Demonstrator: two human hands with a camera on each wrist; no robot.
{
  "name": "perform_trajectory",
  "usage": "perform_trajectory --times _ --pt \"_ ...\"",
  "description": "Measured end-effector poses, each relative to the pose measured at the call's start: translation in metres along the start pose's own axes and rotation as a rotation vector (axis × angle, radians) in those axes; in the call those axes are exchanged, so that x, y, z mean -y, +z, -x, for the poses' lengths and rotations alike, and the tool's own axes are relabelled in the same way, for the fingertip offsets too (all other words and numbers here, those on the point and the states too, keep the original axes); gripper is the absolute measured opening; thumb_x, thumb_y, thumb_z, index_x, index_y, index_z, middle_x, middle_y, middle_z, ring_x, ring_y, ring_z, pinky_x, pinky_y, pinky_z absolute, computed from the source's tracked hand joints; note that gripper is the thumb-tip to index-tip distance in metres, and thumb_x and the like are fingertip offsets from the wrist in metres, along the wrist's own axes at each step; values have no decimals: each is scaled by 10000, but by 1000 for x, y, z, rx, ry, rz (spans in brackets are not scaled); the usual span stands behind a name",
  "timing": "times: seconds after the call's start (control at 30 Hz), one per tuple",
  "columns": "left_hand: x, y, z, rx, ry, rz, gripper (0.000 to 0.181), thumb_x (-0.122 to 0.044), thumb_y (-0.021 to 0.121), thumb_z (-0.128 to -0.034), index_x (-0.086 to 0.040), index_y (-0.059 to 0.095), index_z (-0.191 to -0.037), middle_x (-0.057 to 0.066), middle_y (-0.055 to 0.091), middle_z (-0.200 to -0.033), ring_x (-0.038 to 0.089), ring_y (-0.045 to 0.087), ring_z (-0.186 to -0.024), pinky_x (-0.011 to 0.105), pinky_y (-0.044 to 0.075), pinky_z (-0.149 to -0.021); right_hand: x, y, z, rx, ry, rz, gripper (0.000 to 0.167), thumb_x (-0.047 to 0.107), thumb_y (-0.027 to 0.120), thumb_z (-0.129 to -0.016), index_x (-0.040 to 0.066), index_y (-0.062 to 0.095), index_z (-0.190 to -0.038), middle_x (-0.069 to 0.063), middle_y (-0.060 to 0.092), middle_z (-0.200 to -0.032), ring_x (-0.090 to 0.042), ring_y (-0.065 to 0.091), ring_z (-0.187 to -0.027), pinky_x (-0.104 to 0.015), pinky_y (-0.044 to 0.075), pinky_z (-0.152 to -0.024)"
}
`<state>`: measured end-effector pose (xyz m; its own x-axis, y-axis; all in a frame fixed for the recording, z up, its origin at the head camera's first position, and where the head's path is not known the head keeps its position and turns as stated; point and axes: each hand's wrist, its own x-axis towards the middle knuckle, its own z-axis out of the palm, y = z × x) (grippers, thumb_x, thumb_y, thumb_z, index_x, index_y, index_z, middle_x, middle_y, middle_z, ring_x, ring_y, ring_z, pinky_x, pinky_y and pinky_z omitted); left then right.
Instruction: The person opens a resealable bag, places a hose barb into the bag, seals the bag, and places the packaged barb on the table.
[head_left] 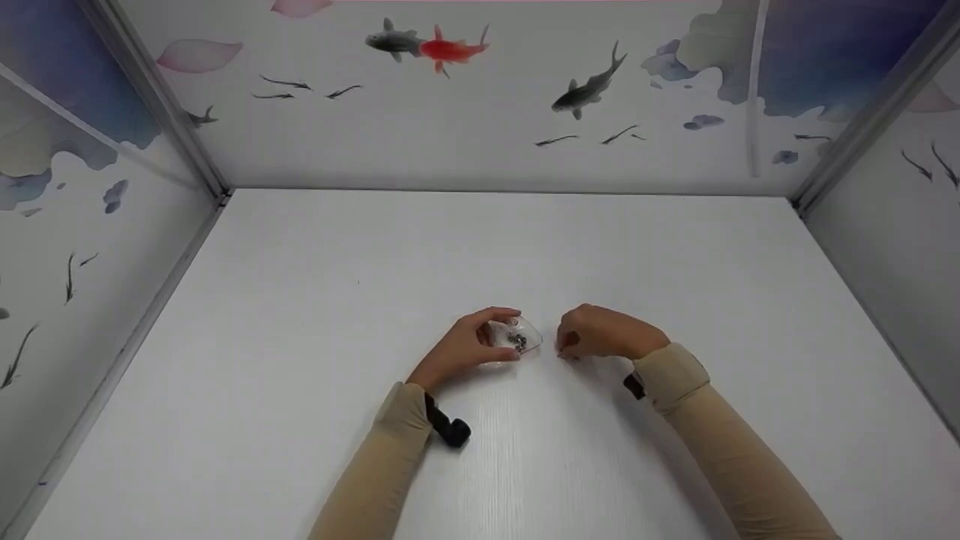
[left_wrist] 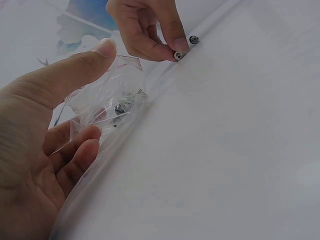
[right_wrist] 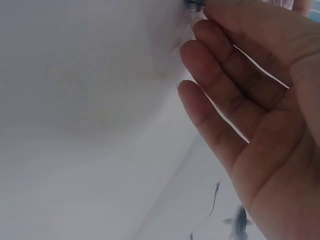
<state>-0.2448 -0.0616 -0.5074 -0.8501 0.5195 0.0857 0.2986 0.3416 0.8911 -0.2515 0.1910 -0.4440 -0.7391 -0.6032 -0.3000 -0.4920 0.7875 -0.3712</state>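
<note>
My left hand (head_left: 463,346) holds a small clear plastic bag (head_left: 532,334) from its left side, thumb and fingers curled around it. Several small dark metal parts (head_left: 517,341) lie inside the bag. Just right of the bag, my right hand (head_left: 606,331) is low over the table. Its thumb and index finger pinch a tiny silver metal piece (left_wrist: 178,56), best seen in the left wrist view. A second small metal piece (left_wrist: 194,39) stands beside those fingertips. In the right wrist view, part of a metal piece (right_wrist: 195,5) shows at the fingertips; its exact kind is unclear.
Both hands work over a white table (head_left: 300,300). White panels with painted fish, such as the back panel (head_left: 487,135), enclose it at the back and sides. Black straps with a small device (head_left: 452,433) sit at the wrists.
</note>
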Motion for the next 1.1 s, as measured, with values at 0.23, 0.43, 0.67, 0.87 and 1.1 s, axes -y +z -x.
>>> perform_trajectory --times 0.23,0.43,0.67,0.87,1.1 --pt "2 1 1 0 2 5 652 -376 813 -761 -244 560 -1348 -86 597 -1235 127 478 -789 259 411 -734 1 -1 2 -4 4 9 59 132 713 -863 131 742 -915 36 676 -861 -105 553 -744 -281 503 -717" --pt "3 1 1 -3 12 6 651 -376 811 -762 -242 561 -1347 -74 601 -1235 134 482 -789 270 415 -734 3 -4 1 -18 4 -14 54 143 712 -867 129 742 -909 36 674 -851 -107 556 -725 -272 498 -692" --pt "1 0 1 6 10 12 648 -371 808 -766 -246 556 -1350 -56 597 -1234 125 484 -783 261 420 -730 2 -7 1 -63 -52 7 50 112 704 -864 118 740 -899 29 684 -867 -92 573 -749 -285 510 -722" --pt "1 0 1 11 13 14 640 -373 809 -764 -270 557 -1344 -61 598 -1234 121 487 -783 256 419 -730 5 -11 2 -75 -58 4 68 102 685 -873 110 737 -915 22 688 -889 -106 595 -796 -322 524 -771" --pt "0 -1 0 8 17 -1 636 -363 811 -764 -269 560 -1341 -51 601 -1239 110 483 -793 241 418 -724 9 -15 3 -95 -79 -3 83 109 680 -884 98 741 -939 17 693 -915 -119 614 -838 -331 530 -803"
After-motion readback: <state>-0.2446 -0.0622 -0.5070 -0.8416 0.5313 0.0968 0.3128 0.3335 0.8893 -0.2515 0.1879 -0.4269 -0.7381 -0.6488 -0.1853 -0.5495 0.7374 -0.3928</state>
